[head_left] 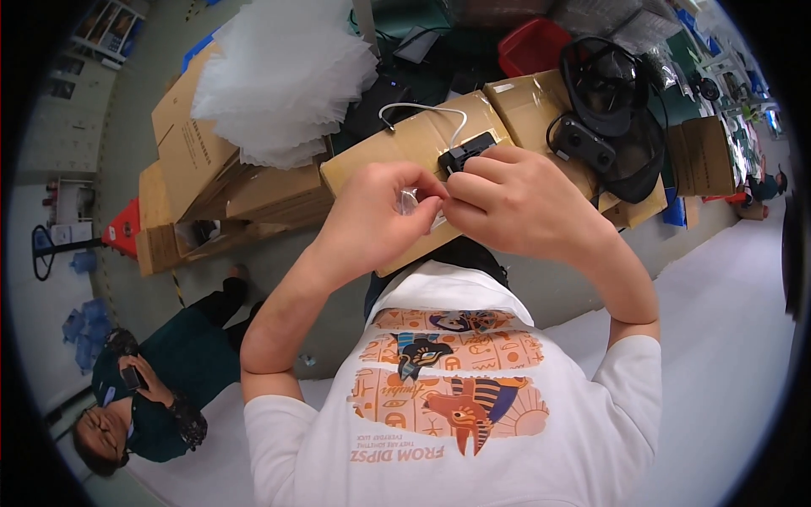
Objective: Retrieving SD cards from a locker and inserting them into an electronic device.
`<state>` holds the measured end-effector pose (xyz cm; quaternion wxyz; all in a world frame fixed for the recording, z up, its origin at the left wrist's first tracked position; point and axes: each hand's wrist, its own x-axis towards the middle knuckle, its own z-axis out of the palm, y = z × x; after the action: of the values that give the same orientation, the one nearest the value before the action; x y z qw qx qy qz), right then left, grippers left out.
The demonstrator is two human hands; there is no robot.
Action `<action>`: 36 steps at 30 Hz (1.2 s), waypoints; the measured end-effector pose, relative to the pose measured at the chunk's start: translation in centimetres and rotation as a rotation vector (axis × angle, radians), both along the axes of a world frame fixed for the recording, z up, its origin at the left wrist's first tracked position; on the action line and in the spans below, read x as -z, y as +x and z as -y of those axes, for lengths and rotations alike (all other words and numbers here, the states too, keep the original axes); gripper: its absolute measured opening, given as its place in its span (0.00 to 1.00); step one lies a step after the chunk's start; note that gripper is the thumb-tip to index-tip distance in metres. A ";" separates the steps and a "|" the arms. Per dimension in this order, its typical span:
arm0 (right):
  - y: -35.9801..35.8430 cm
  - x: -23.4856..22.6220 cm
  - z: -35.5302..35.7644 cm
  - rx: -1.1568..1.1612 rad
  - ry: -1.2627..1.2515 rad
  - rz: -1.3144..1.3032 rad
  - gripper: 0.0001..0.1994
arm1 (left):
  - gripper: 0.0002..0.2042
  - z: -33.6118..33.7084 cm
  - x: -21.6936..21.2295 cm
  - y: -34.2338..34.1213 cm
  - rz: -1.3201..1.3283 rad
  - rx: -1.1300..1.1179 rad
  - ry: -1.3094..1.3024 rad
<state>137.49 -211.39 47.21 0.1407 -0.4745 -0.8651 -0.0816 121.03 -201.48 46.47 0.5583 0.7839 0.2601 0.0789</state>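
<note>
Upside-down pink lettering (404, 454) on white T-shirt (583, 448), dark print (199, 148) on brown carton (179, 114)

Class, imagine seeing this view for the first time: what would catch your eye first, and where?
The left hand and right hand come first, close together near the centre, with clear plastic in the left. Next, the big pile of translucent sheets, upper left, and the red tub at the top, right of centre.

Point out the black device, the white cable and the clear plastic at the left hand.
Black device (465, 152): head view, upper face.
White cable (425, 106): head view, mid-arch.
Clear plastic (408, 201): head view, exposed part.
</note>
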 end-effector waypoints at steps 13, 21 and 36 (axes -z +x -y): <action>0.7 0.7 -0.9 0.032 -0.053 -0.427 0.09 | 0.05 -1.0 -0.2 0.2 0.100 -0.026 0.057; 1.8 0.7 -1.0 0.175 -0.120 -0.639 0.08 | 0.06 -1.6 -0.7 0.6 0.129 -0.149 -0.152; 1.6 0.2 -0.5 0.175 -0.238 -0.773 0.09 | 0.04 0.8 3.8 1.5 0.513 -0.224 -0.181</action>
<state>139.05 -210.86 47.02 0.3919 -0.5550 -0.7083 0.1916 122.50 -202.25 42.62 0.6612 0.6517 0.2015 0.3122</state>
